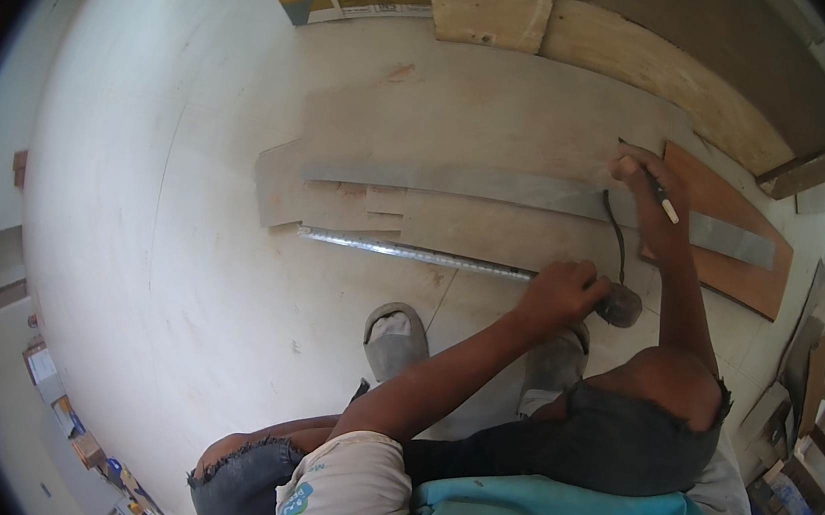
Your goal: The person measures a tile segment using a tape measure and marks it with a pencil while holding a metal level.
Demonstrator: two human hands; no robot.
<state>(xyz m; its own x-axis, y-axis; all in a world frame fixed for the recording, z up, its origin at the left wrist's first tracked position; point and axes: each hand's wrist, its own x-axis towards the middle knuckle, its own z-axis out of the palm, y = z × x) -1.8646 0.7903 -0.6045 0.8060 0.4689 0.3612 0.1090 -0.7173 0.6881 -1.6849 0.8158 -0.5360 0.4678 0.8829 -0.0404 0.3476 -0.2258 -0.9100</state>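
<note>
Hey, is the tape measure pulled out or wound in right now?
Pulled out: a long silver blade stretches leftward from the dark case at the left hand.

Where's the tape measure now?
In the head view, the tape measure runs from left of centre to right of centre, its case at the left hand, blade below the grey strip.

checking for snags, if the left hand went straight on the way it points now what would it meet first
Probably the dark cord, just ahead of the left hand, though the picture leaves their relative heights unclear.
</note>
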